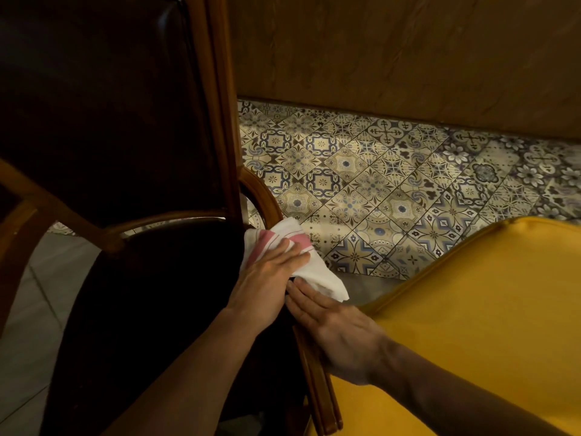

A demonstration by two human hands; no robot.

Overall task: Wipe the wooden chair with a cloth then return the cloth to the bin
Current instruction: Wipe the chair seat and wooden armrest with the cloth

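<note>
- The left hand (270, 272) lies flat, fingers straight, pressing the cloth (295, 256) onto the chair (220, 121) at the seat's right rear corner, beside the curved arm.
- The right hand (333, 325) lies flat and released on the seat's right edge, fingertips touching the cloth's lower end.
- A yellow cushion (471, 325) sits just right of the chair, above the tiled floor (377, 184).

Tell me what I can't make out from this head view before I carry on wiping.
- Bin: not in the head view at all.
- Cloth: middle hidden under the left hand.
- Chair seat: too dark to judge its cleanliness.
- Right hand: palm hidden, so its grip on the rail is unclear.
</note>
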